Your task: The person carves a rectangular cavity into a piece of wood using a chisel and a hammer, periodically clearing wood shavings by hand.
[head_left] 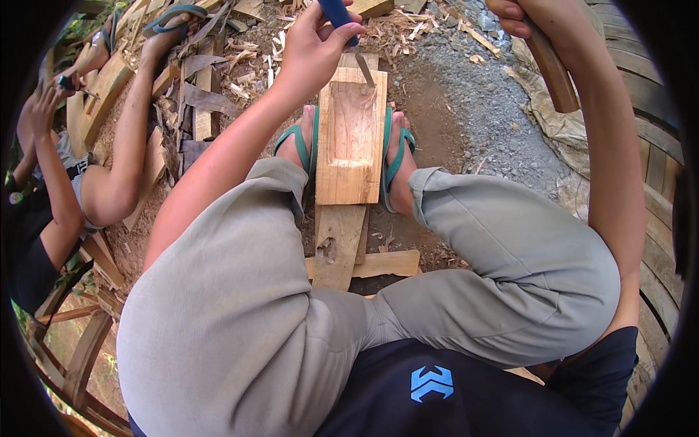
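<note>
My left hand (314, 36) is closed around a chisel with a blue handle (337, 13). Its narrow metal blade (364, 69) slants down to the far end of a pale wooden block (348, 186). A shallow rectangular hollow with a rough floor is cut into the block's top. The block lies between my feet, propped on a plank (340, 244). Raised at the upper right, my right hand (512, 16) grips a brown wooden handle (551, 69); the upper edge of the picture cuts off the rest of that tool.
Wood shavings (397, 29) and scraps litter the ground ahead. At the left, another person (54, 197) sits holding a dark-handled tool (67, 82) near a timber (105, 91). Grey gravel (484, 102) and a crumpled sheet (550, 120) lie at the right, beside a slatted wooden wall (655, 95).
</note>
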Demonstrator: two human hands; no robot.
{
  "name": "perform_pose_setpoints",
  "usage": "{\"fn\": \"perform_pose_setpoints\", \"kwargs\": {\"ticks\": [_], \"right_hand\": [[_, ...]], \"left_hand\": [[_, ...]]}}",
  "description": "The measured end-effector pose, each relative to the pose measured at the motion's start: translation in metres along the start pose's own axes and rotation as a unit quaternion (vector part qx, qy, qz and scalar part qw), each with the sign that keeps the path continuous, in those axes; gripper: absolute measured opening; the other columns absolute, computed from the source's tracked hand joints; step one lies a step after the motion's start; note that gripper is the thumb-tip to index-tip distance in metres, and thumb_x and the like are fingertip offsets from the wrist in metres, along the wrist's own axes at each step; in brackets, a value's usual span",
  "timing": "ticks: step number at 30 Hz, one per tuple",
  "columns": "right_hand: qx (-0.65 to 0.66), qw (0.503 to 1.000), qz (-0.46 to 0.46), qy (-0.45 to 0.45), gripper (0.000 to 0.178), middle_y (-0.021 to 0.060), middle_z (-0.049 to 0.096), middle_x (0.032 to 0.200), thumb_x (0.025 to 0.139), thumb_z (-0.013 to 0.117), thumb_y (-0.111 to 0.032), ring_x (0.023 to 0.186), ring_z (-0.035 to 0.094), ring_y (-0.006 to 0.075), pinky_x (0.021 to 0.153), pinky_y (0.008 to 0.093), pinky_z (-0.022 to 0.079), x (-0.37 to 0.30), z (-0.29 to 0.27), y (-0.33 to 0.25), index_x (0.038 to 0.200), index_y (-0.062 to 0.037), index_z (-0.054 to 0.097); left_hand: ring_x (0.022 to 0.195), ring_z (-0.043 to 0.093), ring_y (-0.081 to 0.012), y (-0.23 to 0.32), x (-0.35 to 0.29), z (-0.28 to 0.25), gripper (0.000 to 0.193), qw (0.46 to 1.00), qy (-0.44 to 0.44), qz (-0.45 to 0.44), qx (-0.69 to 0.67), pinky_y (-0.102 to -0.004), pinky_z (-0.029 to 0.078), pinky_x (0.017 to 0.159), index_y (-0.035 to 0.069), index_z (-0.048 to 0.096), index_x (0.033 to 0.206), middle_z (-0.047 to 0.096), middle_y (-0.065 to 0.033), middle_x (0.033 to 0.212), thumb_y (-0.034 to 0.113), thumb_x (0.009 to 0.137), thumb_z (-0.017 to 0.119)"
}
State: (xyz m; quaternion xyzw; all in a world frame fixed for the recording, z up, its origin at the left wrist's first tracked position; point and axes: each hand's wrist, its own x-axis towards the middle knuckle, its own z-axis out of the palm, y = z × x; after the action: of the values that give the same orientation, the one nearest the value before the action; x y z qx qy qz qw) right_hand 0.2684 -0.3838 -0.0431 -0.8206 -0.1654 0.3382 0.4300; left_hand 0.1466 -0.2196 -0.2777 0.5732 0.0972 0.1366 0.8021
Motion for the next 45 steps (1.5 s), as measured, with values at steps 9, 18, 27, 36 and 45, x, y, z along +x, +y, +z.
{"fn": "perform_pose_setpoints", "kwargs": {"ticks": [9, 18, 27, 36, 45], "right_hand": [[-0.055, 0.998, -0.014, 0.0, 0.02, -0.0065, 0.049, 0.071, 0.106, 0.056, -0.029, 0.045, 0.04, 0.0004, 0.036, 0.0187, 0.032, -0.012, 0.012, 0.001, 0.099, -0.0104, 0.055], [-0.05, 0.999, 0.01, 0.007, 0.02, -0.0067, 0.049, 0.072, 0.107, 0.055, -0.029, 0.045, 0.04, -0.0003, 0.036, 0.0181, 0.031, -0.014, -0.008, 0.012, 0.102, -0.0105, 0.056], [-0.056, 0.998, 0.012, 0.0, 0.02, -0.0069, 0.048, 0.071, 0.107, 0.055, -0.03, 0.044, 0.038, 0.0007, 0.036, 0.0192, 0.031, -0.011, -0.003, 0.018, 0.099, -0.0119, 0.054], [-0.068, 0.997, 0.034, -0.004, 0.017, -0.0073, 0.05, 0.072, 0.107, 0.056, -0.031, 0.045, 0.038, 0.0, 0.036, 0.0187, 0.03, -0.011, 0.0, 0.017, 0.106, -0.0136, 0.056], [-0.063, 0.998, 0.017, -0.02, 0.018, -0.0073, 0.05, 0.073, 0.107, 0.057, -0.03, 0.045, 0.038, -0.0001, 0.036, 0.0186, 0.029, -0.014, 0.0, 0.019, 0.107, -0.0129, 0.057]], "left_hand": [[0.089, 0.065, -0.0113, 0.001, 0.008, 0.003, 0.026, 0.999, -0.025, 0.009, 0.019, -0.0249, 0.054, 0.074, 0.002, 0.054, 0.121, 0.064, -0.0043, 0.101, -0.002, 0.097, 0.064], [0.092, 0.067, -0.0143, -0.02, 0.013, 0.001, 0.026, 1.0, -0.009, 0.017, 0.017, -0.027, 0.055, 0.078, 0.003, 0.049, 0.125, 0.065, -0.0066, 0.105, -0.001, 0.101, 0.057], [0.092, 0.069, -0.0155, -0.018, 0.009, -0.01, 0.022, 0.999, 0.035, -0.006, 0.03, -0.0282, 0.056, 0.076, 0.003, 0.048, 0.122, 0.065, -0.0071, 0.105, 0.001, 0.102, 0.056], [0.089, 0.068, -0.0143, -0.024, 0.013, -0.014, 0.028, 0.998, 0.046, 0.038, 0.007, -0.0281, 0.056, 0.076, 0.003, 0.048, 0.12, 0.063, -0.0046, 0.1, -0.003, 0.097, 0.062], [0.088, 0.068, -0.0146, -0.022, 0.01, -0.01, 0.029, 0.999, 0.048, 0.016, 0.008, -0.0277, 0.056, 0.075, 0.003, 0.047, 0.12, 0.063, -0.0056, 0.099, -0.003, 0.097, 0.062]]}}
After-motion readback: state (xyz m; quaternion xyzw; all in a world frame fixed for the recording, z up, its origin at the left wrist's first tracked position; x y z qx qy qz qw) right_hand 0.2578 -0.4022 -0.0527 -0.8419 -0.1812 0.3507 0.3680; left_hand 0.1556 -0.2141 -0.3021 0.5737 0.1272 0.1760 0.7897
